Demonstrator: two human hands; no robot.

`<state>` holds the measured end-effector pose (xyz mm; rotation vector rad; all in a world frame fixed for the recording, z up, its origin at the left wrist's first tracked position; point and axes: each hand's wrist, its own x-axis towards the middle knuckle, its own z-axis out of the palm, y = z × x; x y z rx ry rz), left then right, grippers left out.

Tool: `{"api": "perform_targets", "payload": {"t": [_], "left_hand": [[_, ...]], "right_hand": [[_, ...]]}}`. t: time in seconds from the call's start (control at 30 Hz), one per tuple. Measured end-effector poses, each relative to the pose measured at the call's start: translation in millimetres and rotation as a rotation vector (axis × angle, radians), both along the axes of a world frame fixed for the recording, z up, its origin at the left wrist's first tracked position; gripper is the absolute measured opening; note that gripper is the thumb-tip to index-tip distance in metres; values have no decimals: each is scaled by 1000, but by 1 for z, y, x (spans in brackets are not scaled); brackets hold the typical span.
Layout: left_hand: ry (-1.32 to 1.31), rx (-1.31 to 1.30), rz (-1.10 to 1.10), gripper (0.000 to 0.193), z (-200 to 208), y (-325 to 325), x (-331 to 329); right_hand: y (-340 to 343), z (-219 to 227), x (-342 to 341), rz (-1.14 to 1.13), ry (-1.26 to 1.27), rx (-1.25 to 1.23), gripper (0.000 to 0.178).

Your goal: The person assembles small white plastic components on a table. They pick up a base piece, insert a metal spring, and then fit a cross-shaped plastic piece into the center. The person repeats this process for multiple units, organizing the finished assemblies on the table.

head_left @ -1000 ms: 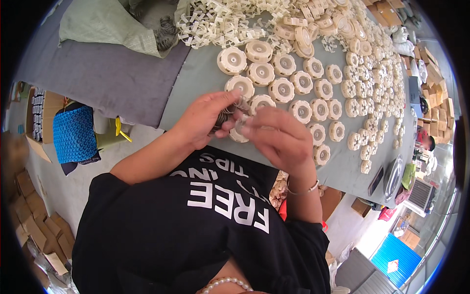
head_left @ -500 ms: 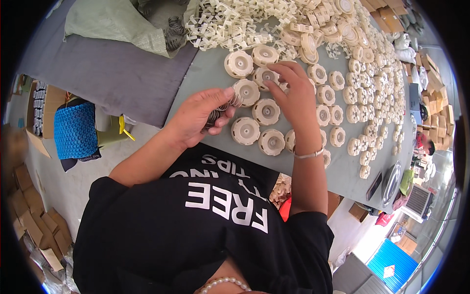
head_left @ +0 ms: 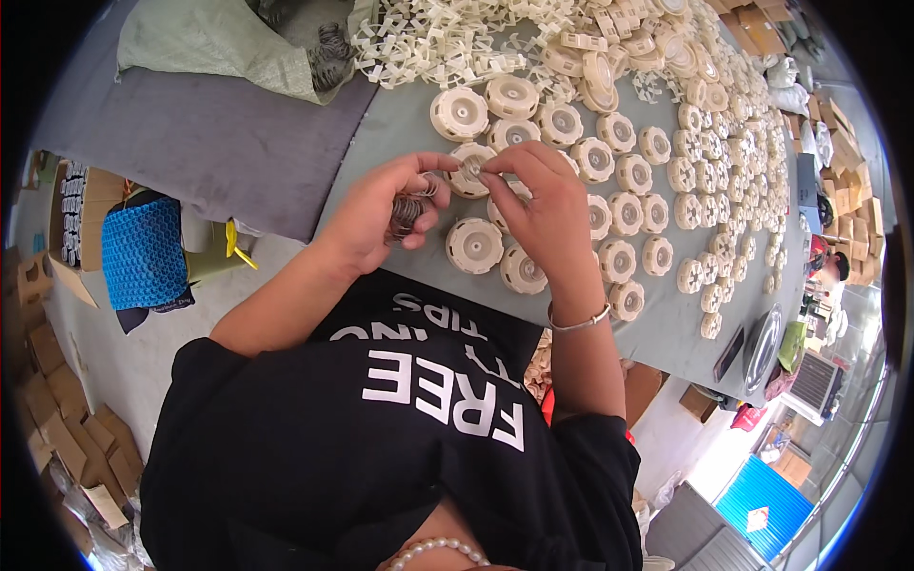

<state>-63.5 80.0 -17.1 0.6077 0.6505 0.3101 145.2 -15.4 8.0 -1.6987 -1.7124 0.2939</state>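
Observation:
A bunch of thin metal wire rings (head_left: 407,213) sits in the curled fingers of my left hand (head_left: 376,205). Its thumb and forefinger reach toward a round cream plastic part (head_left: 466,181) with a notched rim and a raised centre. My right hand (head_left: 543,195) is over the right side of that same part, thumb and forefinger pinched together. Whatever is between those fingertips is too small to make out. More of these round parts lie around my hands, among them one (head_left: 474,246) just below and another (head_left: 459,114) above. My right hand partly covers some.
Small cream clips (head_left: 438,43) are heaped at the table's far side, beside piled round parts (head_left: 600,76). Rows of round parts (head_left: 685,174) stretch right. A woven sack (head_left: 224,48) with dark wire rings (head_left: 329,57) lies far left. Below stands a blue-covered seat (head_left: 145,252).
My right hand has moved left from a farther round part to the one near my left hand, its fingers now pinched. My left hand has shifted slightly left, still holding the rings.

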Motion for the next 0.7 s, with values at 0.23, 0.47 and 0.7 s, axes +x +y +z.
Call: {"api": "perform_targets", "payload": {"t": [0.23,0.47,0.7], "left_hand": [[113,135,52,26,9,-4,-2],[50,245,8,23,3,-7,-1],[41,309,-73,28,8,-40,12]], "right_hand": [[11,-5,-4,18,-387,43,15],[-11,21,-13,29,-42,4,24],[-47,-3,-38,-88,277,128,31]]}}
